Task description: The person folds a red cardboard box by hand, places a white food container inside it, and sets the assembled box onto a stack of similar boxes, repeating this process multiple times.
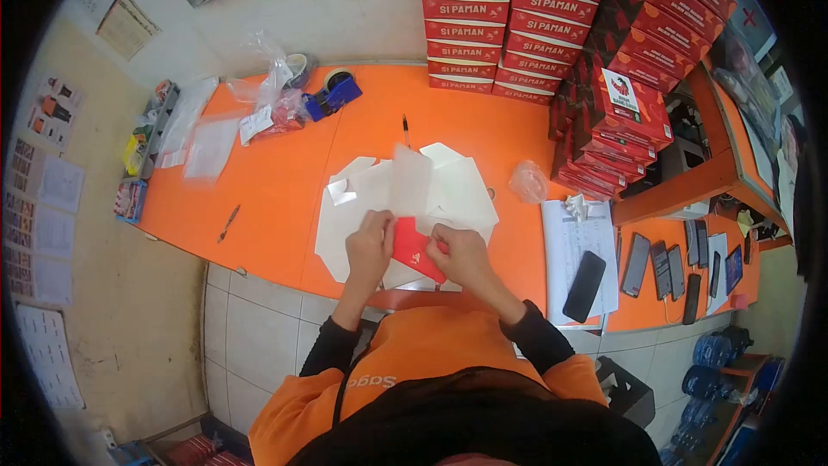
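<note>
Pinching the red paper (414,248) from both sides with left hand (368,248) and right hand (461,256), near the front edge of the desk (293,246).

Hands and arms, seen from above. Near the centre of the frame, our left hand (371,242) and right hand (460,256) lie side by side with a narrow gap between them, both closed in a pinching grip. The fingers of each are curled, the backs of the hands largely uppermost. Our left wrist (351,304) is bare, its forearm (330,347) slanting toward the lower left; our right wrist (507,304) is likewise bare, its forearm (542,345) slanting toward the lower right. Black cuffs cover both forearms below the wrists. Both arms bend inward; individual fingertips are too small to distinguish.
</note>
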Action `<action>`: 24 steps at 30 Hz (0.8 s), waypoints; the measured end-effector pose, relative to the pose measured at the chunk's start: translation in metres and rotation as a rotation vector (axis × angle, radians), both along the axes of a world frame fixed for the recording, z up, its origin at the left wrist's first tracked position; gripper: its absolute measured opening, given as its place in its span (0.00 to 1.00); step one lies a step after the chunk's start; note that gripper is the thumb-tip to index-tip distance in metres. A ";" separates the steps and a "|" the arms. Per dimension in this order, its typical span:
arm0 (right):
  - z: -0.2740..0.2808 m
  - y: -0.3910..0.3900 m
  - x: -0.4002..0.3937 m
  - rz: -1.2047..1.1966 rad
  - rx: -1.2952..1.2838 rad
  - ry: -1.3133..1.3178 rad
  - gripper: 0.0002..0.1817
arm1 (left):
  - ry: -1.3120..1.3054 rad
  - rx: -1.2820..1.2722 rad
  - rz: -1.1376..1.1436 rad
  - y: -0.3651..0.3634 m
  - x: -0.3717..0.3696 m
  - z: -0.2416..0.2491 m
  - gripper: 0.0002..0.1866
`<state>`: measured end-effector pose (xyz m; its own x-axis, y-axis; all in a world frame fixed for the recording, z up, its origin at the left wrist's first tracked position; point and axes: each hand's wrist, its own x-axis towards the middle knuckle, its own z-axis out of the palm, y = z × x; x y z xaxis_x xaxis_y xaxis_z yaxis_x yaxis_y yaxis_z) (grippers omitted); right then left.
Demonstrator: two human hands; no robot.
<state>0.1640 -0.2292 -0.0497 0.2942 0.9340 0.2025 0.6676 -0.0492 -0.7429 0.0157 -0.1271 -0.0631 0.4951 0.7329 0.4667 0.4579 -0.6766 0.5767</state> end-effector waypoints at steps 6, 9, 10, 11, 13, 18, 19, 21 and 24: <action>0.006 -0.007 0.001 0.106 0.040 -0.045 0.08 | -0.032 -0.267 -0.370 0.002 -0.011 -0.004 0.04; -0.003 -0.005 -0.008 0.113 0.073 -0.057 0.08 | -0.192 -0.437 -0.288 0.001 -0.014 -0.024 0.06; -0.007 -0.003 -0.014 0.106 0.091 -0.061 0.08 | -0.185 -0.457 -0.185 0.002 -0.013 -0.027 0.06; -0.014 0.000 -0.022 0.134 0.136 -0.071 0.08 | -0.178 -0.475 -0.083 0.006 -0.011 -0.029 0.06; -0.028 0.005 -0.044 0.192 0.228 -0.094 0.09 | -0.028 -0.470 0.068 0.015 -0.012 -0.031 0.06; -0.026 0.006 -0.063 0.127 0.148 -0.262 0.07 | -0.109 -0.212 0.095 0.036 -0.029 -0.008 0.09; -0.022 0.007 -0.059 0.107 0.201 -0.306 0.07 | -0.270 -0.207 0.064 0.034 -0.030 0.006 0.09; -0.016 0.015 -0.050 0.129 0.242 -0.332 0.08 | -0.274 -0.179 0.015 0.037 -0.033 0.010 0.13; -0.032 0.024 -0.047 0.128 0.185 -0.382 0.08 | -0.088 -0.203 -0.059 0.040 -0.039 0.000 0.18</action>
